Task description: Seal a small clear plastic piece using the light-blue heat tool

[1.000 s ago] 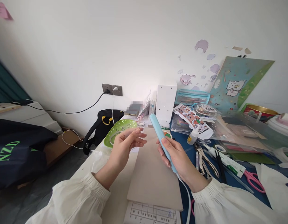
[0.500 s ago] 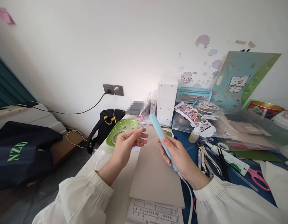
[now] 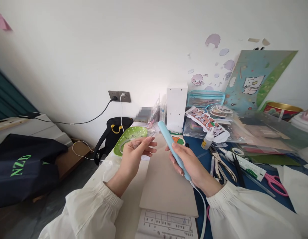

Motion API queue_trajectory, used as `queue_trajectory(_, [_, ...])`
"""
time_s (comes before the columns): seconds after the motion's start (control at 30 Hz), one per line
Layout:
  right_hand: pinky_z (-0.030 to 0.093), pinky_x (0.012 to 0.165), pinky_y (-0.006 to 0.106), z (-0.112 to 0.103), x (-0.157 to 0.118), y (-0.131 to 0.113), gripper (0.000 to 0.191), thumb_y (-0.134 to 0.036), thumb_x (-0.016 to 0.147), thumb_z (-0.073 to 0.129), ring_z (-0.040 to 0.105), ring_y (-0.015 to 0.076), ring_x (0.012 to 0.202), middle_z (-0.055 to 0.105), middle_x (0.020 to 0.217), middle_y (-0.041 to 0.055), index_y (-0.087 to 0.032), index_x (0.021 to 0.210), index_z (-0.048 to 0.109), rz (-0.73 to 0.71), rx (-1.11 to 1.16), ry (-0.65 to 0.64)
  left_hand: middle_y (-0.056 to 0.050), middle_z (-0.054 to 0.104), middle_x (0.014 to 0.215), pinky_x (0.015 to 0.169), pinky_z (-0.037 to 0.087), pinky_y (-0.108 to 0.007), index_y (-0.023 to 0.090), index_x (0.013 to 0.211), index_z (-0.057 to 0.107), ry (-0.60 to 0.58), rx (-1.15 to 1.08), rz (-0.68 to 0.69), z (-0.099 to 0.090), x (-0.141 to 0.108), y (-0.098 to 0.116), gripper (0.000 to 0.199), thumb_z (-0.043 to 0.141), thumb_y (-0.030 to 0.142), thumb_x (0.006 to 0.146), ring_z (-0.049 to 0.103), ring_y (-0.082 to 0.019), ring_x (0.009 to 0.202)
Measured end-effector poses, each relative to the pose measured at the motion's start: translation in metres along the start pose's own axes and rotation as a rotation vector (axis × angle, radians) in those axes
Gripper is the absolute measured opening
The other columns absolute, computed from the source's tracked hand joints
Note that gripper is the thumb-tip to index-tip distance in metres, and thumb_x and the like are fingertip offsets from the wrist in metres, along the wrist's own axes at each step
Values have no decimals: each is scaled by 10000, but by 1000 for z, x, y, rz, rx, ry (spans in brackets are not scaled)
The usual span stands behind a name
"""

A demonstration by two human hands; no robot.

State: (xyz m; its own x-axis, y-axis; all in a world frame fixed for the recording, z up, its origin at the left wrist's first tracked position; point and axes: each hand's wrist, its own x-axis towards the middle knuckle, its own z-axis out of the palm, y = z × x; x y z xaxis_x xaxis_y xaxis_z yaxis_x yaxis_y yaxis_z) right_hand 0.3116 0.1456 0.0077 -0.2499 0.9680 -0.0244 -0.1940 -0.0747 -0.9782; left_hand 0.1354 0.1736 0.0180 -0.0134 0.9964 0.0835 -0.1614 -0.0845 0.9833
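My right hand [image 3: 187, 162] is wrapped round a light blue stick-shaped device [image 3: 170, 141], tilted with its rounded top toward the upper left; a white cable [image 3: 202, 205] runs from its lower end. To the left, my left hand [image 3: 136, 154] is raised with thumb and fingertips brought together; whatever they hold, if anything, is too small to make out. Both hands are above the desk, apart from each other. Beneath them lies a grey-beige board [image 3: 166, 192] on a printed sheet [image 3: 166, 225]. A green tray [image 3: 116, 146] sits behind my left hand.
Right of the board, a blue mat [image 3: 201, 159] carries a hole punch [image 3: 220, 166], a small glue bottle [image 3: 207, 141] and pink scissors [image 3: 275, 184]. A white box [image 3: 176, 108] stands at the back. Left of the desk are a black bag [image 3: 106, 134] and navy cloth [image 3: 26, 166].
The view has shifted slightly. My hands keep nearly the same pose, with the blue device still in my right hand.
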Motion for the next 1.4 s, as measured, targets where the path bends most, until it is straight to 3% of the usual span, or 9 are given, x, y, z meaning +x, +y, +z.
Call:
queue_trajectory(0.2, [236,329,173,3,-2,0,339,-516,837,555,315,25,328,436,572,-91,-187,912,576,-2,-64,11,-29,731,698,497,468,-196,194,772,750,-4,-2,-43,-1,0,0,200,742,384,711,635,-116,557])
queue_trajectory(0.3, [249,337,171,4,-3,2,303,-424,803,635,310,45,334,360,491,-122,-197,992,570,-6,-155,39,-28,729,693,495,469,-196,193,753,747,0,-5,-35,-1,0,1,190,742,378,709,634,-115,552])
queue_trajectory(0.37, [264,333,178,5,-4,3,289,-409,830,596,340,56,337,390,512,-112,-204,1031,560,-10,-233,66,-27,725,678,495,473,-198,188,748,746,4,8,-30,-1,-1,2,197,740,382,711,633,-116,546])
queue_trajectory(0.57, [387,425,247,6,-7,0,255,-358,930,393,482,123,368,478,505,-53,-181,929,578,-145,-778,179,-34,725,695,512,494,-211,174,769,741,13,55,-9,1,-4,1,238,742,406,711,651,-133,572])
queue_trajectory(0.73, [454,650,333,8,-7,-3,320,-301,934,375,664,257,739,680,797,85,-150,1116,590,-271,-1102,298,-37,722,692,510,501,-213,162,755,728,33,71,-2,4,-5,1,265,743,423,706,644,-131,561])
queue_trajectory(0.87, [438,608,364,11,-7,-3,442,-312,953,326,675,307,681,707,757,111,-91,1297,494,-172,-1277,311,-41,720,692,506,503,-218,155,754,726,60,74,13,5,-7,1,276,745,424,700,635,-129,549])
queue_trajectory(1.1, [450,631,391,15,-8,-5,509,-309,959,314,687,347,741,723,804,162,-31,1374,411,-100,-1366,295,-49,713,681,504,504,-230,141,737,718,101,66,-17,6,-9,2,265,757,397,681,637,-140,553])
queue_trajectory(1.4, [418,599,354,16,-7,-2,459,-341,968,301,689,324,697,720,759,139,-81,1302,477,-113,-1391,312,-52,709,661,507,501,-242,132,735,716,95,34,-69,7,-9,4,277,760,396,667,636,-147,547])
